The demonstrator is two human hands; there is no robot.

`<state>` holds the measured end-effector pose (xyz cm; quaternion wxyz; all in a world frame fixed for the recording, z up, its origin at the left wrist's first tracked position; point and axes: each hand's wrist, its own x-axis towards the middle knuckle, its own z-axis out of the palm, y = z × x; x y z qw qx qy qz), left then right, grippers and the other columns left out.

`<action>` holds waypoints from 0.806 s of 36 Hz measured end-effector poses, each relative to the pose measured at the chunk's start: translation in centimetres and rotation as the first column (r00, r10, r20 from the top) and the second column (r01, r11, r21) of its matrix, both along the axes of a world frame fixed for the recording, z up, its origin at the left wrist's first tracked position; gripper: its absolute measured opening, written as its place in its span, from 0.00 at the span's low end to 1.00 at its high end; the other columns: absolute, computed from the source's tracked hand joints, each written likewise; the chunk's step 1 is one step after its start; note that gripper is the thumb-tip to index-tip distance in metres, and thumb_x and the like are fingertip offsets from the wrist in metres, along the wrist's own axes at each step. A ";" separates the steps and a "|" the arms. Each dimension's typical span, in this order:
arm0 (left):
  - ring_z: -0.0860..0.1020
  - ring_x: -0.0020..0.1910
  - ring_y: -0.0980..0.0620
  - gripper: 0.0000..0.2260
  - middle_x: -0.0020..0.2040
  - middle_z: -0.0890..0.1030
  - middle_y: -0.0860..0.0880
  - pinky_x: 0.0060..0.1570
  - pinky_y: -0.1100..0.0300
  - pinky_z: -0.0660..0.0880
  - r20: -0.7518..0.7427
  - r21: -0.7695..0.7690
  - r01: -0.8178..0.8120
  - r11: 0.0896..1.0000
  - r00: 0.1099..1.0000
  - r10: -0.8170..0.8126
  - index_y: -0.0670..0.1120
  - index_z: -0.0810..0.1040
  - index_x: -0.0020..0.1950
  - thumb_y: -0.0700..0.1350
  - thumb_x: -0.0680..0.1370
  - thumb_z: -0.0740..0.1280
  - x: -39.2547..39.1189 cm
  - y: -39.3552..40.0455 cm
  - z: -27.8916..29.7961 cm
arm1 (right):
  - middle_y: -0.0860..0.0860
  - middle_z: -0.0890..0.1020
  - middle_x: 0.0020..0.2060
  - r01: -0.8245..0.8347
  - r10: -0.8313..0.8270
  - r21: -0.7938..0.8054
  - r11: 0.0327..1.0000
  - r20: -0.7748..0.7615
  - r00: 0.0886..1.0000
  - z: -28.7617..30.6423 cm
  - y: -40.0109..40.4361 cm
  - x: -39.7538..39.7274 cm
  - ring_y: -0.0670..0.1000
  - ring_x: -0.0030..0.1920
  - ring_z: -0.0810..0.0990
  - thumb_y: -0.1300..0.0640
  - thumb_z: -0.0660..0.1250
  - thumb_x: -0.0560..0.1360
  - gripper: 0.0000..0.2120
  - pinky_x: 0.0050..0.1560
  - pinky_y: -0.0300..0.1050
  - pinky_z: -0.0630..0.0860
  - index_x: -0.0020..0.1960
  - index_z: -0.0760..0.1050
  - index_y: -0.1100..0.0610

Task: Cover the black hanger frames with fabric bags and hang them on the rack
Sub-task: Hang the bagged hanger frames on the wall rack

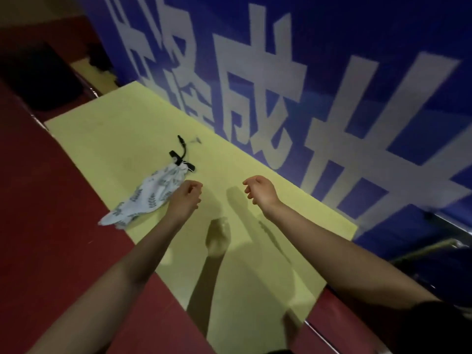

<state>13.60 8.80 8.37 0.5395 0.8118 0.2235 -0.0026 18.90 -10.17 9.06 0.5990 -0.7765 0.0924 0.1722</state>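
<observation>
Since neither hand has hold of anything, I'll start there: left hand (185, 198) and right hand (259, 190) both hang over the yellow mat (122, 134) w/ fingers loosely curled, nothing pinched, palms facing each other across a gap. Left hand sits just beside the near-right edge of the fabric bag (148, 198); can't tell if the knuckles brush the cloth or clear it.

Handling, my guess: bag is thin, soft cloth, v. light, will crumple and slide on the mat rather than hold shape. The black hanger frame (180, 157) poking out the far end looks like stiff plastic, also light. I'd take it by the frame neck/hook w/ one hand, since that's the only rigid part, and pinch the cloth hem w/ the other to tug it straight. Grabbing mid-bag would prob. just bunch fabric over whatever is inside.

Looks: bag is white w/ grey-green leaf sprigs, lying rumpled on a diagonal, near end over the mat's left edge onto the red surface (51, 226). Frame's hook curls away toward the blue banner (332, 72). Seems already covered; how far the frame reaches inside is hidden. No rack in view that I can pick out; dim light, some blur.
</observation>
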 end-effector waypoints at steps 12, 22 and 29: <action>0.78 0.50 0.41 0.16 0.56 0.80 0.38 0.48 0.54 0.73 -0.188 0.389 -0.076 0.918 0.969 0.159 0.40 0.76 0.62 0.49 0.79 0.64 5.8 19.7 -7.9 | 0.54 0.71 0.30 -0.044 0.066 0.064 0.997 -0.397 0.916 -7.2 17.7 6.6 0.50 0.27 0.68 0.62 0.58 0.79 0.10 0.26 0.37 0.60 0.39 0.72 0.58; 0.79 0.47 0.40 0.36 0.51 0.80 0.38 0.45 0.51 0.75 -0.399 0.332 0.304 0.893 0.903 -0.159 0.38 0.76 0.58 0.70 0.72 0.61 12.6 23.4 -14.4 | 0.54 0.71 0.29 0.124 -0.052 0.103 0.987 -0.526 0.849 -10.1 22.3 10.3 0.50 0.26 0.68 0.62 0.58 0.78 0.08 0.27 0.37 0.60 0.41 0.71 0.58; 0.79 0.52 0.49 0.19 0.51 0.78 0.54 0.49 0.58 0.73 -0.376 0.122 0.371 0.921 0.876 -0.303 0.55 0.75 0.61 0.63 0.75 0.67 11.6 20.4 -14.3 | 0.53 0.79 0.37 0.186 -0.074 0.152 0.971 -0.548 0.833 -11.4 22.3 12.2 0.51 0.36 0.78 0.45 0.65 0.78 0.15 0.34 0.40 0.75 0.43 0.76 0.57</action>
